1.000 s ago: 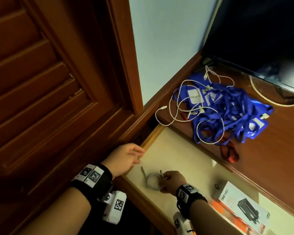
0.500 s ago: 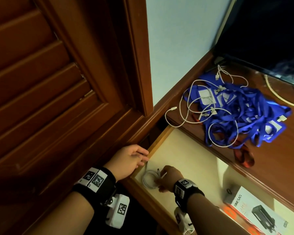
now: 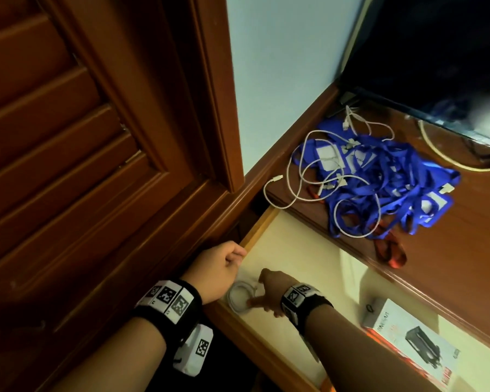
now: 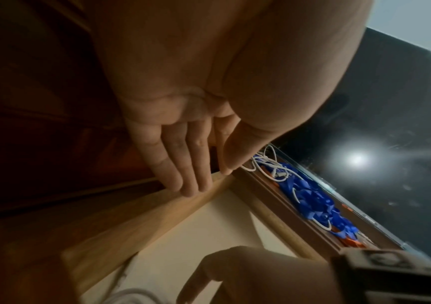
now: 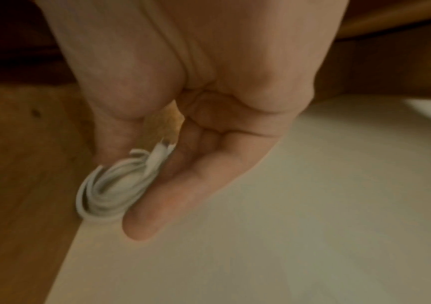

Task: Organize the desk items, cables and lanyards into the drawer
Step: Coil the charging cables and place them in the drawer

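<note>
The wooden drawer (image 3: 259,224) stands pulled out, showing its cream floor. My right hand (image 3: 255,298) pinches a coiled white cable (image 3: 239,299) between thumb and fingers, low in the drawer's near-left corner; the coil (image 5: 110,191) shows clearly in the right wrist view. With straight fingers, my left hand (image 3: 238,257) rests on the drawer's left side wall (image 4: 157,207). A tangle of blue lanyards (image 3: 385,179) lies on the desk top with a loose white cable (image 3: 290,179) over it and a red lanyard (image 3: 391,250) at its near edge.
A white and orange product box (image 3: 413,340) lies in the drawer to the right of my right arm, with a small dark ring (image 3: 369,308) beside it. A dark screen (image 3: 436,52) stands at the back of the desk. A louvred wooden door (image 3: 82,137) fills the left.
My right hand has carried the coiled cable toward the drawer's near-left corner. My left hand has shifted right until its fingers rest on the drawer's side wall.
</note>
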{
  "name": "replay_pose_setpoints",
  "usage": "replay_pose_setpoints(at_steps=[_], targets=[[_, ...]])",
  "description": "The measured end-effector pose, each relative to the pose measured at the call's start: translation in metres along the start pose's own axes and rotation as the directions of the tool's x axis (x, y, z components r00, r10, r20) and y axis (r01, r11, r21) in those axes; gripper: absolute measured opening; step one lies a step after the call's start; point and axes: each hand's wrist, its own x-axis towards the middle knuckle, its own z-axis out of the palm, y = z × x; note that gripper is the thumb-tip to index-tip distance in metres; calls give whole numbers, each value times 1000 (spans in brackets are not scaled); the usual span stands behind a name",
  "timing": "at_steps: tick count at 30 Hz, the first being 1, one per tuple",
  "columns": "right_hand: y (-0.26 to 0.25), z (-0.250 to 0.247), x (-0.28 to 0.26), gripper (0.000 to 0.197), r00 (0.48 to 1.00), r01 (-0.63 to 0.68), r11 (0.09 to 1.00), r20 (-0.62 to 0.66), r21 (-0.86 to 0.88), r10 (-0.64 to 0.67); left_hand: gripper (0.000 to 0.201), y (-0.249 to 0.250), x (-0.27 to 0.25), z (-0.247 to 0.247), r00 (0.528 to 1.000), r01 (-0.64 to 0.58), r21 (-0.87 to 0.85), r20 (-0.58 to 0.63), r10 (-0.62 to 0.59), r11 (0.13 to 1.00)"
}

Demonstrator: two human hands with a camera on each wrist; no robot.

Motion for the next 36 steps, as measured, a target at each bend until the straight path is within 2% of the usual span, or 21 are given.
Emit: replay_pose_setpoints(at_steps=[3,5,6,9,12,13,14,16,20,24,27,31,33,36], targets=[[9,-18,-24,58,997,-17,1000,-75,-11,16,22,16,7,1,998,-58,4,-31,58,998],[19,-33,-41,47,975,-4,998,-221,-56,-8,21,33,14,2,992,-113,-4,-58,112,994],[26,-42,-51,40,947,4,997,-320,-72,-27,22,42,19,4,987,-141,-8,-77,140,990],[46,-73,-81,28,820,18,998,-570,-67,-53,26,70,39,12,957,-243,35,-154,245,969],[65,-105,-101,20,710,-25,998,-704,-58,-23,37,99,65,22,901,-349,206,-194,387,914],[70,-113,-105,22,689,-57,997,-725,-55,0,40,108,74,25,888,-363,279,-185,421,889],[75,-120,-107,26,683,-94,994,-730,-52,26,42,116,82,27,881,-366,346,-171,442,864],[85,-127,-109,38,712,-161,986,-698,-54,78,46,129,98,31,877,-340,473,-152,455,813],[101,-128,-106,54,783,-163,985,-615,-53,96,42,138,125,36,914,-222,653,-118,387,724],[109,-130,-105,50,765,-144,990,-635,-10,105,22,140,138,35,936,-154,724,-110,334,672],[111,-131,-104,44,760,-138,990,-641,8,111,25,142,143,33,931,-157,780,-87,353,606],[108,-136,-107,37,759,-130,991,-640,34,122,23,148,143,29,905,-174,848,-62,421,500],[107,-139,-110,36,761,-114,993,-639,42,114,20,154,142,24,880,-205,832,-74,469,516],[107,-148,-117,33,755,-71,995,-649,69,98,18,170,139,12,799,-281,765,-148,582,580]])
